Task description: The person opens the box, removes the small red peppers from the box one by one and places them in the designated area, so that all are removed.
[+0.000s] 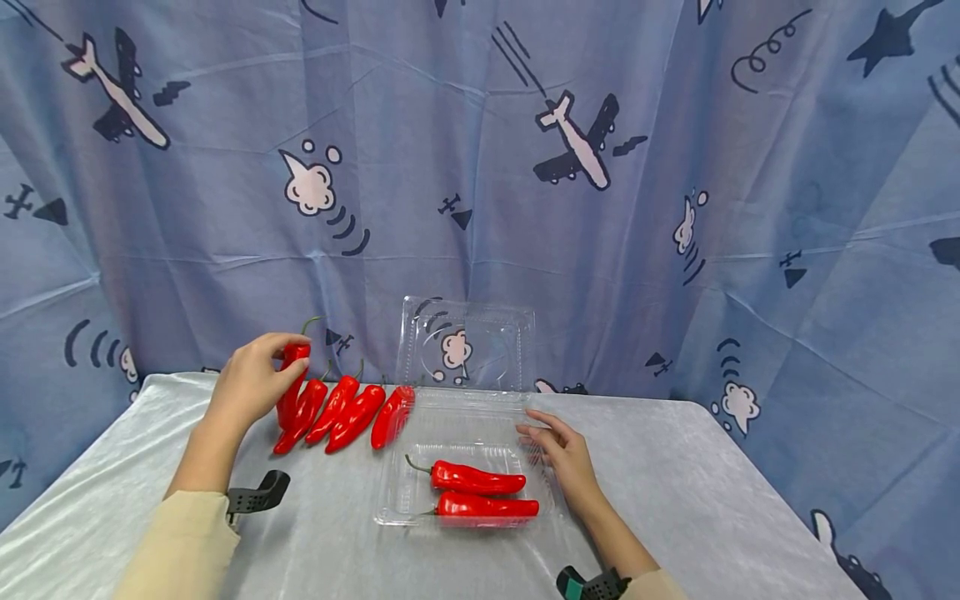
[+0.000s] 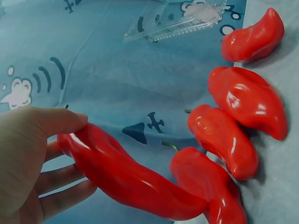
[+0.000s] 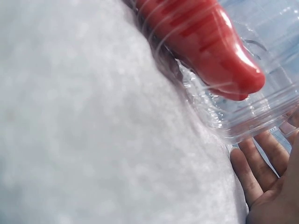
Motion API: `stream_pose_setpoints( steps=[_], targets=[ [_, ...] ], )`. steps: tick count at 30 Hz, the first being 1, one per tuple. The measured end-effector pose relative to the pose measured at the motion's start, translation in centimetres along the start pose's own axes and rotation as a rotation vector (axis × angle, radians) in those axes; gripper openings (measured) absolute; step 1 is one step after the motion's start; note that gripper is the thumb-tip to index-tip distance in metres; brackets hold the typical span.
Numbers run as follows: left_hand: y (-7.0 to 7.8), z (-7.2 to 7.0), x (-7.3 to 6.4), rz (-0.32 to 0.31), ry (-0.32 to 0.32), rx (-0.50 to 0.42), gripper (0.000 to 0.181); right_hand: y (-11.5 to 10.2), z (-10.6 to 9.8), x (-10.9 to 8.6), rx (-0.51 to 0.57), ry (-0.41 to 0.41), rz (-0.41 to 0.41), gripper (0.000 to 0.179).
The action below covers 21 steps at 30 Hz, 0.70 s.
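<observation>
My left hand (image 1: 255, 377) pinches a long red pepper (image 2: 126, 177) near its stem end, with thumb and fingers on either side. The pepper hangs tip down beside a row of several red peppers (image 1: 356, 419) at the back left. In front of me sits a clear plastic clamshell box (image 1: 388, 515), its lid (image 1: 468, 346) standing raised at the back. Two red peppers (image 1: 480, 479) lie crosswise inside, stems to the left. My right hand (image 1: 572, 467) rests its loosely extended fingers along the box's right side.
A pale velvety cloth (image 1: 645, 500) covers the table. Behind it hangs a blue curtain (image 1: 420, 208) printed with planes, close to the table's back edge. The row's rightmost pepper (image 1: 392, 418) lies right by the box's left side.
</observation>
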<state>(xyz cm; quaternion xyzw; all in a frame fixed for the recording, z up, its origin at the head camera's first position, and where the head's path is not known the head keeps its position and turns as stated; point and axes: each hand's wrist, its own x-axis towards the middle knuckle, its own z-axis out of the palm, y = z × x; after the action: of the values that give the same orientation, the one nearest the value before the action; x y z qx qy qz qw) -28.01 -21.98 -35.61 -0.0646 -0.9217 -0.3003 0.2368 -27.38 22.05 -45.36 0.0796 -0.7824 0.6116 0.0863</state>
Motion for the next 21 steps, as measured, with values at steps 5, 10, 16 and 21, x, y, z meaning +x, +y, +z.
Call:
stream_pose_setpoints(
  steps=[5,10,16,21],
  targets=[
    [-0.6,0.1,0.0,-0.003,0.023,-0.013,0.033,0.1,0.0,0.0,-0.012,0.001,0.001,0.038],
    [-1.5,0.6,0.0,-0.012,0.017,-0.020,0.032,0.1,0.1,0.0,-0.004,0.009,0.008,0.038],
    [-2.6,1.5,-0.3,-0.042,0.008,-0.042,0.033,0.1,0.1,0.0,0.006,0.013,0.007,0.037],
    [-3.3,2.2,-0.2,-0.039,0.015,-0.050,0.035,0.1,0.1,0.0,0.001,0.015,0.006,0.037]
  ],
)
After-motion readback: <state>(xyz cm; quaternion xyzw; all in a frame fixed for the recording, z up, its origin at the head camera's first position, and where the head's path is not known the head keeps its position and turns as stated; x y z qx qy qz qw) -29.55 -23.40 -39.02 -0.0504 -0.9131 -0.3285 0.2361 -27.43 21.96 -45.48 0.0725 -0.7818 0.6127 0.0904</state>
